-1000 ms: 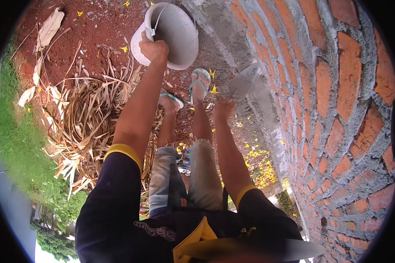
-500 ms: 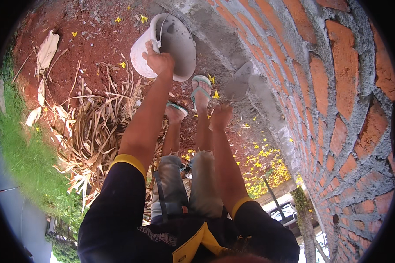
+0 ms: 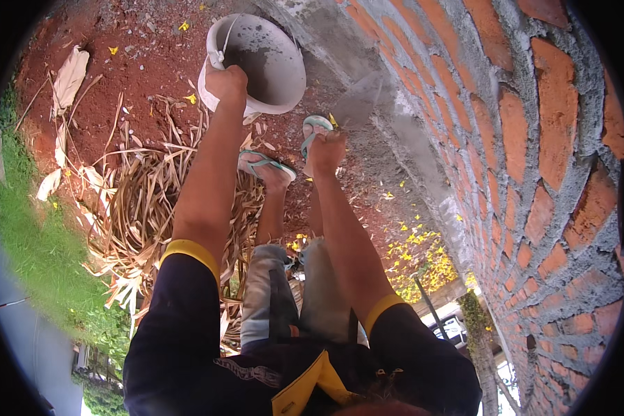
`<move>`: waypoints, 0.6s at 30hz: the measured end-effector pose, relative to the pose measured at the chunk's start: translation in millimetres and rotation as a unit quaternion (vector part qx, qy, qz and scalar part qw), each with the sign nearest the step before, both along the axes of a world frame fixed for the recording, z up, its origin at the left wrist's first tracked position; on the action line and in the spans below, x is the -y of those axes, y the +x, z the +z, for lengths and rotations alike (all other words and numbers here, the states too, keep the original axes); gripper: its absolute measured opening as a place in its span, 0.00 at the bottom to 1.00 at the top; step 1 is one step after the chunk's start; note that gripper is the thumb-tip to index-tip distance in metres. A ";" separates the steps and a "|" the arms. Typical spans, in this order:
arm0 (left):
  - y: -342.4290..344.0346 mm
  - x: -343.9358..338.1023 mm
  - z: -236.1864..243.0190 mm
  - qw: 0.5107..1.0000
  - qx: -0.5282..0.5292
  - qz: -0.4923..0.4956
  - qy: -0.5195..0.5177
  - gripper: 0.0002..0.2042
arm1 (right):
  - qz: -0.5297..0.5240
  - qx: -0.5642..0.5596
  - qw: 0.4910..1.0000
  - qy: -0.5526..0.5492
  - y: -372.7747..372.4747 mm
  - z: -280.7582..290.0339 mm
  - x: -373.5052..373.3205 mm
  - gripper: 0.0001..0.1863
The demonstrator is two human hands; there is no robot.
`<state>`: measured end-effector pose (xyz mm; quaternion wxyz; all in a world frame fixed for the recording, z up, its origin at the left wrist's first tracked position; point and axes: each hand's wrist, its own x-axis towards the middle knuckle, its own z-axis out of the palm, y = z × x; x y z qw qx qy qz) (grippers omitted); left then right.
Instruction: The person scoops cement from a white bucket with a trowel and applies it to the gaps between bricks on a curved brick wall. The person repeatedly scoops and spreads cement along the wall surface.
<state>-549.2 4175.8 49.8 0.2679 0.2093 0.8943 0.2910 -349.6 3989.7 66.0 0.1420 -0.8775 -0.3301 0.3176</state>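
Our left hand [image 3: 227, 83] clasps the pale bucket [image 3: 277, 69], fingers curled over its near-left rim; our right hand [image 3: 328, 152] grips a trowel [image 3: 358, 98], blade beyond its curled fingers.

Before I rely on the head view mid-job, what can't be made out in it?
- Head view: handle of the trowel, hidden by the right hand.
- Head view: fingertips of the left hand, hidden behind that hand.
- Head view: underside of the bucket, hidden by its walls.
- Head view: heel of the right flip-flop, covered by the right hand.
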 end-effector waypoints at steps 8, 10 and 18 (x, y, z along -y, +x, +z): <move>-8.3 0.7 -0.8 0.992 -0.085 -0.090 -0.037 0.25 | -0.172 -0.007 0.985 -0.027 -8.5 13.8 -14.9 0.20; -6.9 0.6 -1.8 0.994 -0.077 -0.071 -0.041 0.25 | -0.126 -0.071 0.989 0.036 -4.9 12.1 -14.3 0.21; -25.5 -0.5 4.3 0.987 -0.100 -0.096 -0.082 0.23 | -0.309 -0.112 0.944 -0.004 27.1 -18.0 29.2 0.09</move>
